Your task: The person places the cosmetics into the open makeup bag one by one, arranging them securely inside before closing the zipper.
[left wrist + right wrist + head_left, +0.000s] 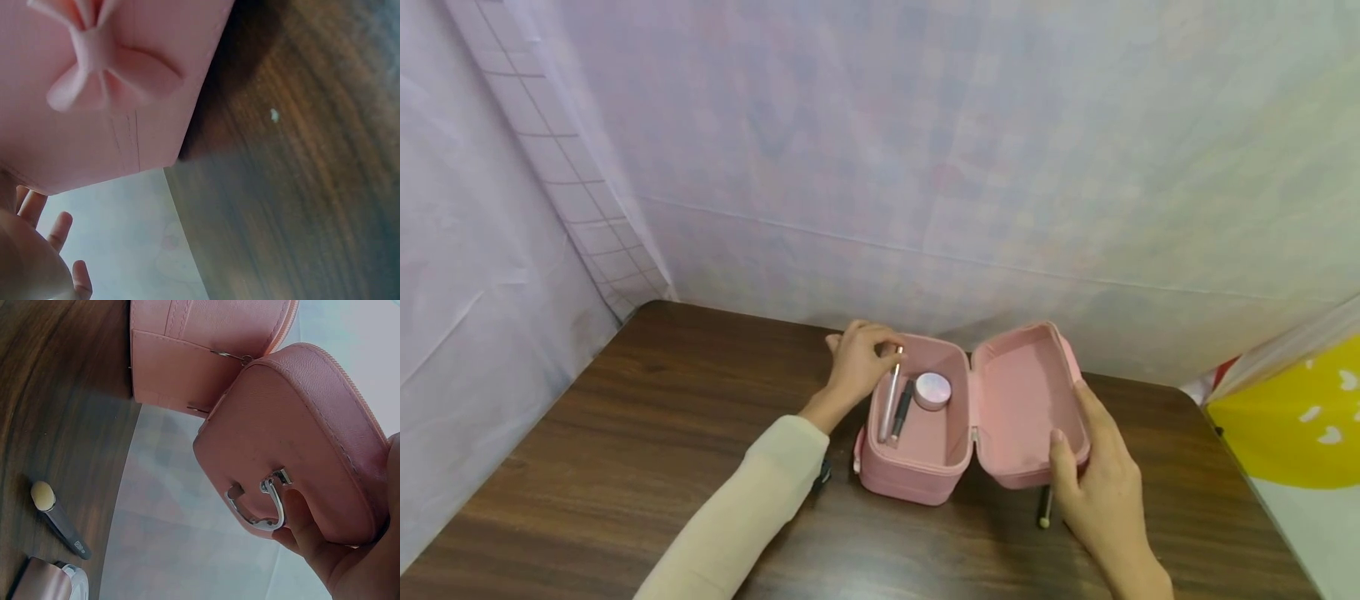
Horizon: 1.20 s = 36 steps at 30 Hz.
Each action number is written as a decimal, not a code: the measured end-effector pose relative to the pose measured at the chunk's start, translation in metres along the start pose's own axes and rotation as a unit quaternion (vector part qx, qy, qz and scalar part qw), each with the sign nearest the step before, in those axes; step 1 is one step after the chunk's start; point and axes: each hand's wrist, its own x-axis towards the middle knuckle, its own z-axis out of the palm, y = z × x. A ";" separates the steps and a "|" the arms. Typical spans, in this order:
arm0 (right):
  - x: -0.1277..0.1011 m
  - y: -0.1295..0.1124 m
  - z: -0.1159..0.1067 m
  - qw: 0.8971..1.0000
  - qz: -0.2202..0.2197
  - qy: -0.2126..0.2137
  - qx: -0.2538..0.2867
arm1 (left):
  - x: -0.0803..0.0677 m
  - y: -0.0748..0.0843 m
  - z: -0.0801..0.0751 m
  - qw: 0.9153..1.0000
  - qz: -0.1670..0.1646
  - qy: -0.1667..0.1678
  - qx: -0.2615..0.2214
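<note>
An open pink cosmetic case (pixel 917 454) stands on the brown wooden table (pixel 647 433). Its lid (pixel 1026 404) is folded out to the right. Inside lie a slim rose-gold tube (pixel 891 400), a black pencil (pixel 902 408) and a round compact (pixel 932 390). My left hand (pixel 880 354) is at the case's far left corner and pinches the tube's top end. The right hand (pixel 1075 425) grips the lid's outer rim, thumb on the inside. In the right wrist view its fingers (pixel 312 544) sit under the lid (pixel 300 431) beside a metal handle (pixel 259 506). The left wrist view shows the case's bow (pixel 94 59).
A dark applicator stick with a pale tip (pixel 1043 508) lies on the table beside my right hand, also seen as the stick (pixel 56 515) in the right wrist view, next to a rose-coloured item (pixel 44 581). Pale cloth hangs behind the table. A yellow object (pixel 1292 417) sits off the right edge.
</note>
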 end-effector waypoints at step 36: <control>0.005 0.005 0.006 1.000 -0.015 0.008 0.008 | -0.015 0.008 -0.074 0.990 -0.041 -0.038 -0.129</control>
